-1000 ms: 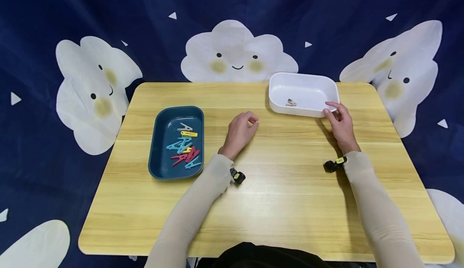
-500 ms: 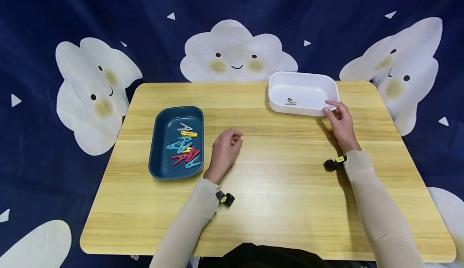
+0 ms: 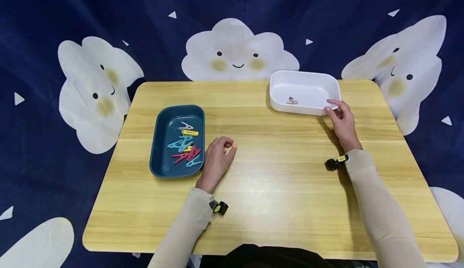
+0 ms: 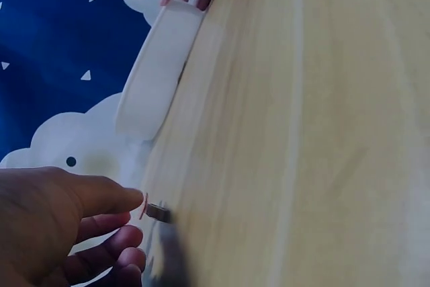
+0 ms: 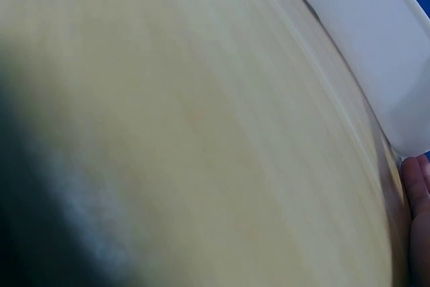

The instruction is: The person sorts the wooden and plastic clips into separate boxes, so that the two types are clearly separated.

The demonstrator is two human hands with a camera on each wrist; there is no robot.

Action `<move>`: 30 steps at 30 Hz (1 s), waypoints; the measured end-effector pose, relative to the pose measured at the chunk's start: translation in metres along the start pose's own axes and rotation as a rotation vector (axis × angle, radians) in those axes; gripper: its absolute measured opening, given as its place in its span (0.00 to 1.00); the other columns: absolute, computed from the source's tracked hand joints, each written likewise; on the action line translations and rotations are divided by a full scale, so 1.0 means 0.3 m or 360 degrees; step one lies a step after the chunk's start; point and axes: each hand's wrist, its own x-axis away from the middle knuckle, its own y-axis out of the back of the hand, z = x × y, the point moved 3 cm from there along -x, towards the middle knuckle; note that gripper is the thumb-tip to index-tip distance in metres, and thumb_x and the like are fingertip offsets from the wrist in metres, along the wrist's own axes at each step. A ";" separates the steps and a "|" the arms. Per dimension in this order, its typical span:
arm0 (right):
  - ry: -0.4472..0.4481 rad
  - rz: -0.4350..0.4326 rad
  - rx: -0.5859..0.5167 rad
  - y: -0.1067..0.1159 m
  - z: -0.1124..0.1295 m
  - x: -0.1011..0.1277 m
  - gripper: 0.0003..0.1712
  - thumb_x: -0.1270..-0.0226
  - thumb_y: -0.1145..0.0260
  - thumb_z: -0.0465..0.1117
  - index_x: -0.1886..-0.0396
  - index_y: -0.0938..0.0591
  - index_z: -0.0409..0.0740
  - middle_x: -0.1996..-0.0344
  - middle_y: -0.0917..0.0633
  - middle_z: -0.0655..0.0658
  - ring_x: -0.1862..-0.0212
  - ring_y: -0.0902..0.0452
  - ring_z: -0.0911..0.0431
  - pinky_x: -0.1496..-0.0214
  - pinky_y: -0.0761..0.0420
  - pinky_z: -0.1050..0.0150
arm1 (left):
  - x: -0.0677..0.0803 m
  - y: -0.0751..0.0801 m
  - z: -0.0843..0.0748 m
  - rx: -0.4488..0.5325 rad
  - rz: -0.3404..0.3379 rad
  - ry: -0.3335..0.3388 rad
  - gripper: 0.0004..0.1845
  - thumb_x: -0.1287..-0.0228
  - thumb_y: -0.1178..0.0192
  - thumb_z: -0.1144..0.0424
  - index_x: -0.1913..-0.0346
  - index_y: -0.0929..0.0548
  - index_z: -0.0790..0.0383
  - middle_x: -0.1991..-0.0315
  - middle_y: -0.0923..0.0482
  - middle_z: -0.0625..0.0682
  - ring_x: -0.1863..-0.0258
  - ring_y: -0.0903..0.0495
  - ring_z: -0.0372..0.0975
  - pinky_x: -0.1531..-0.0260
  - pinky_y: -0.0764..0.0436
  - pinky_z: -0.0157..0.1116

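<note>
My left hand [image 3: 217, 157] hovers over the wooden table [image 3: 282, 187], just right of a dark blue tray [image 3: 156, 139] holding several coloured clothes pegs [image 3: 185, 149]. Its fingers are loosely curled and seem to hold nothing. A small pink spot shows at a fingertip; I cannot tell what it is. The left wrist view shows the left hand [image 4: 60, 226] with thumb extended. My right hand [image 3: 340, 121] grips the near right corner of a white tray [image 3: 297, 109], thumb on the rim. One small peg [image 3: 291, 100] lies inside that tray.
The white tray [image 4: 158, 72] stands at the table's far edge, right of centre. The right wrist view is blurred, showing table surface, the white tray [image 5: 363, 25] and a fingertip. A dark blue cloth with white clouds hangs behind.
My left hand has drawn back from the table's centre, moving left and nearer, and is now beside the blue tray. The right hand has stayed on the white tray's corner.
</note>
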 end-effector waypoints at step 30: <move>0.0014 0.0009 -0.0015 0.002 -0.024 -0.010 0.24 0.16 0.34 0.48 0.25 0.19 0.56 0.15 0.39 0.39 0.41 0.25 0.70 0.41 0.28 0.82 | -0.163 -0.210 -0.300 0.0034 0.0238 -0.0448 0.12 0.23 0.30 0.60 0.42 0.10 0.56 0.54 0.13 0.48 0.53 0.14 0.39 0.49 0.17 0.35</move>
